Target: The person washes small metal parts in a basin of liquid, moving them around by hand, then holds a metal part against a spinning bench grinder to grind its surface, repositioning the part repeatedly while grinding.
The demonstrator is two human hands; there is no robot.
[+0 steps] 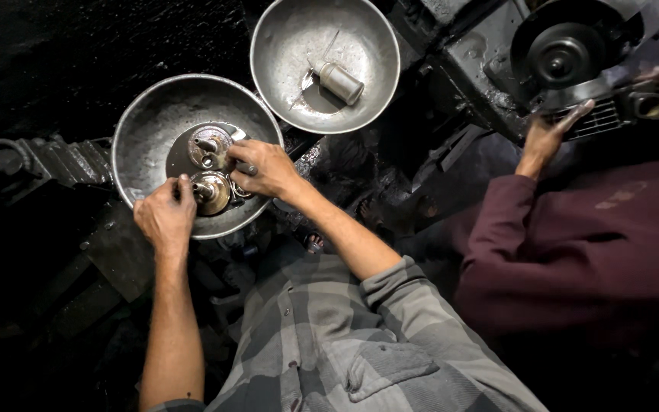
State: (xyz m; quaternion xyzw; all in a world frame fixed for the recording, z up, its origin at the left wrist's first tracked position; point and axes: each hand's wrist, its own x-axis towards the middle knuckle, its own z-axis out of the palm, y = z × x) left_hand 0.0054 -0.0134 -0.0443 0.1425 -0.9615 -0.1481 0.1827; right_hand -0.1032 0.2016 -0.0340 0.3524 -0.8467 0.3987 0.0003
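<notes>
In the oily steel basin, your left hand pinched the brass-coloured gear part and your right hand gripped its edge; it looked heavy, rigid, slippery, best held by the rim.

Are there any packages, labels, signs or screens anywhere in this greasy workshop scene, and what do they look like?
None that the picture shows: no package, label, sign or screen.
The nearest to a container is a small metal cylinder, lying on its side in the upper metal bowl; grey, with no label visible.
</notes>
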